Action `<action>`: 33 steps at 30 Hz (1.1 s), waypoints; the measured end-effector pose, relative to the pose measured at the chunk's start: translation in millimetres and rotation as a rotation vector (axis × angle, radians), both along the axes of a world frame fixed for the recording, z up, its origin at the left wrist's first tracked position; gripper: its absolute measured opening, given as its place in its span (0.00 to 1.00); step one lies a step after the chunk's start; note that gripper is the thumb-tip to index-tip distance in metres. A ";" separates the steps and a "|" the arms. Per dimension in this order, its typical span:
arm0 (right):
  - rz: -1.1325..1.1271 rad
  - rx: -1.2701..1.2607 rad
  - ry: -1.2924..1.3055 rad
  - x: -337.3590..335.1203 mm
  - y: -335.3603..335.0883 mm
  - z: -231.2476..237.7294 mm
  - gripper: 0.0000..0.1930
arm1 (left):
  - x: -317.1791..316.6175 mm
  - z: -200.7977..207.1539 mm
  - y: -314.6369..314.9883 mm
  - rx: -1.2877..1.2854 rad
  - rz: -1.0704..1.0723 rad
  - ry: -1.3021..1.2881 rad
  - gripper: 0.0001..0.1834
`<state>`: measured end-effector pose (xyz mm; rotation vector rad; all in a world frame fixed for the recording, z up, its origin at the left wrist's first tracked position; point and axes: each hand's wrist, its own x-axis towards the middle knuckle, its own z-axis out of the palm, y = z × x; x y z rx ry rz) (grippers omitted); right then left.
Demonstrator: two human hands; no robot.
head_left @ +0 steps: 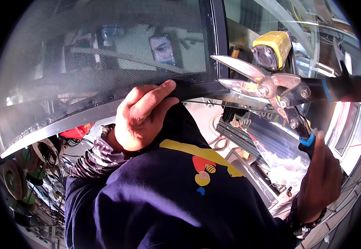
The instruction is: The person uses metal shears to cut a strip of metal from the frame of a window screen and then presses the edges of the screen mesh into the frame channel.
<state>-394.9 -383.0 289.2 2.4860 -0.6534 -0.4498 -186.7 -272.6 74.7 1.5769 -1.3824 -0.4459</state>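
My left hand (141,114) is at the lower edge of a dark mesh screen (106,58). Its fingers and thumb close around the black screen frame (195,88) near the corner. At the right, my right hand (321,178) grips one handle of a pair of metal snips (264,89). The snips have blue bands on their dark handles, and their blades stand apart, with the tips close to the frame's upright side. The other handle reaches toward the right rim. Part of the right hand's grip is in shadow.
A yellow and black power tool (271,49) sits beyond the snips. Dark ribbed strips (240,137) and clear plastic wrap (286,168) lie below, between my hands. Coiled cables and round reels (12,178) crowd the lower left. Glass with metal bars fills the upper right.
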 end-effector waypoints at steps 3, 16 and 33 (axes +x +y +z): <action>0.006 -0.022 0.116 22.2 5.2 8.2 0.14 | 1.5 0.6 -1.0 -0.039 0.012 0.000 0.20; -0.423 0.272 -0.530 -79.0 23.2 -79.9 0.15 | -3.7 -3.1 0.5 -0.114 0.072 0.031 0.17; -0.289 0.501 -0.970 -99.9 5.3 -197.8 0.17 | -2.1 -3.4 -12.7 -0.027 0.102 -0.012 0.15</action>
